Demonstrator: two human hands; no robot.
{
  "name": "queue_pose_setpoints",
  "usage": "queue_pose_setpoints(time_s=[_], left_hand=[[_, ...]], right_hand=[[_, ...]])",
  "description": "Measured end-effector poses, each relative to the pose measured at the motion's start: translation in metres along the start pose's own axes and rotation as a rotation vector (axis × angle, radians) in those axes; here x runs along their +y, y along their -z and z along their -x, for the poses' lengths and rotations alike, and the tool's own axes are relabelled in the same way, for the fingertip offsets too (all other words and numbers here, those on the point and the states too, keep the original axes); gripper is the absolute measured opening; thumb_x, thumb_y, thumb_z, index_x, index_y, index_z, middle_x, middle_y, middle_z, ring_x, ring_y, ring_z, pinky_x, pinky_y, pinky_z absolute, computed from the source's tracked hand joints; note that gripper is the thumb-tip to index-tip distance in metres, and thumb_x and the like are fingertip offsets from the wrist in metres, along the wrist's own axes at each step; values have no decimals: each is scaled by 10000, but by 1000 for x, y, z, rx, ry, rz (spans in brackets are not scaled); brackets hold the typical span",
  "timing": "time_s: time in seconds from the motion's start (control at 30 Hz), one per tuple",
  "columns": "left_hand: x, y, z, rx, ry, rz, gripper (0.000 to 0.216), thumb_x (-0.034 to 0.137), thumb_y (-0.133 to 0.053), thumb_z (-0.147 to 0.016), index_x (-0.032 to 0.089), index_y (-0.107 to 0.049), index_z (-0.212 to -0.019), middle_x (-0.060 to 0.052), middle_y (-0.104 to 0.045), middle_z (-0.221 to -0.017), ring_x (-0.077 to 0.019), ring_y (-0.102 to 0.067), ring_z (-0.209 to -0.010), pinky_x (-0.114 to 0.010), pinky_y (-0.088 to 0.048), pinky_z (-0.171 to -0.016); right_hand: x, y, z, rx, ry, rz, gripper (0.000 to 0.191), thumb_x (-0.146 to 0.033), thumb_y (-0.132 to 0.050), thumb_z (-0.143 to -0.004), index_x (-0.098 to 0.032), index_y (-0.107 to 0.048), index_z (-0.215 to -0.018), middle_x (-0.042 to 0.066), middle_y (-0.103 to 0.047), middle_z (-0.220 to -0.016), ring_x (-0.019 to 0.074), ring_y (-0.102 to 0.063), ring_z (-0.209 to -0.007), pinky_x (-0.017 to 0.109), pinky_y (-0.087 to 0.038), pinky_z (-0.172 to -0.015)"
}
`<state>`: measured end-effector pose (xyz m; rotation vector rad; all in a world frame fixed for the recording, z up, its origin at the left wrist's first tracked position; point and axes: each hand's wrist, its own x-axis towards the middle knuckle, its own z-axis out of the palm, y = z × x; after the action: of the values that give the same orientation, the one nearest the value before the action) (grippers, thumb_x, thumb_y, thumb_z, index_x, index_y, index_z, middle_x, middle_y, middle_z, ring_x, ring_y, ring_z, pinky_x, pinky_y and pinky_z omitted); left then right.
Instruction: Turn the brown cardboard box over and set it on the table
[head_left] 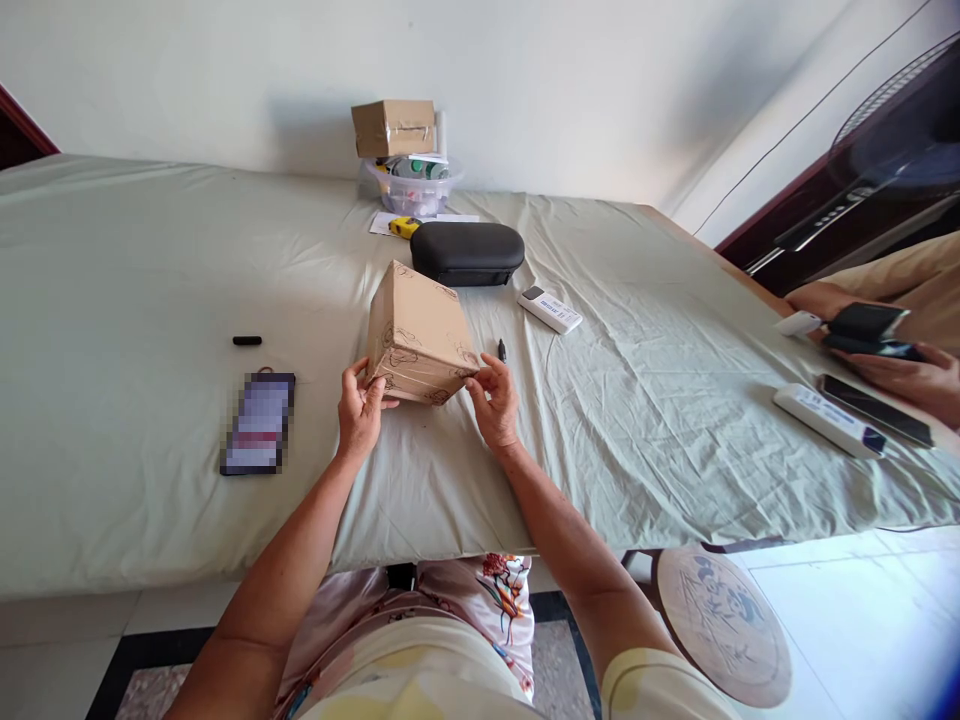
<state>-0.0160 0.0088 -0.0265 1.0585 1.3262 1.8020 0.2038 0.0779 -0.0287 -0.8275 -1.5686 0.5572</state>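
Note:
A brown cardboard box (417,335) with drawn doodles on its sides is tilted on the green-sheeted table (135,260). My left hand (358,408) grips its near left corner, fingers curled on the edge. My right hand (493,399) pinches its near right corner. Both hands hold the box between them, its near edge raised off the sheet.
A black pen (502,350) lies just right of the box. Behind are a black zip case (466,252), a white remote (550,309), a yellow tape measure (404,227), a plastic tub (412,190) under another carton (394,127). A phone (259,422) lies left. Another person's hand (911,375) holds a phone at right.

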Motion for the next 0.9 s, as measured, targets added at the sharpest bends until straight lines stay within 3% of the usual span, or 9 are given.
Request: queue_pose_setpoints(time_s=[0.17, 0.33, 0.53, 0.63, 0.77, 0.9], left_hand=[[-3, -1, -1, 7, 112, 123, 564, 670, -716, -884, 248, -475, -1170, -39, -713, -1001, -192, -779, -723, -339, -682, -622], [-2, -2, -2, 37, 137, 183, 572, 656, -770, -839, 253, -476, -1120, -13, -689, -980, -171, -767, -687, -315, -668, -611], [-5, -1, -2, 21, 149, 180, 571, 675, -745, -848, 254, -489, -1137, -18, -697, -993, -161, -752, -702, -288, -637, -606], [-7, 3, -3, 47, 110, 53, 556, 690, -704, -873, 244, -535, -1157, -60, -711, -1053, -198, -759, -852, -305, -634, -679], [-10, 8, -3, 168, -33, -254, 476, 628, -699, -902, 221, -601, -1128, -112, -711, -1145, -252, -711, -1092, -389, -596, -947], [-16, 6, -2, 208, -102, -294, 592, 549, -725, -917, 221, -505, -1359, -137, -679, -1298, -259, -690, -1183, -425, -544, -1068]], right_hand=[[0, -3, 1, -180, -47, -26, 549, -530, -666, -994, -255, -517, -1445, -2, -699, -859, 140, -650, -719, 290, -564, -697], [0, -1, 2, -319, -92, 13, 519, -587, -643, -988, -248, -559, -1371, -9, -686, -833, 128, -607, -678, 266, -523, -662], [3, 0, 4, -363, -68, 3, 621, -576, -696, -955, -242, -503, -1441, -34, -655, -781, 117, -572, -629, 253, -476, -611], [4, 0, 5, -351, -46, -17, 618, -534, -706, -954, -246, -499, -1461, -41, -641, -769, 116, -567, -622, 253, -475, -599], [1, -2, 7, -331, -14, -18, 462, -461, -643, -996, -251, -548, -1396, -41, -646, -767, 108, -573, -628, 243, -483, -607], [-4, -8, 12, -400, -1, -9, 377, -419, -597, -1015, -240, -567, -1346, -33, -664, -786, 98, -590, -648, 233, -486, -622]])
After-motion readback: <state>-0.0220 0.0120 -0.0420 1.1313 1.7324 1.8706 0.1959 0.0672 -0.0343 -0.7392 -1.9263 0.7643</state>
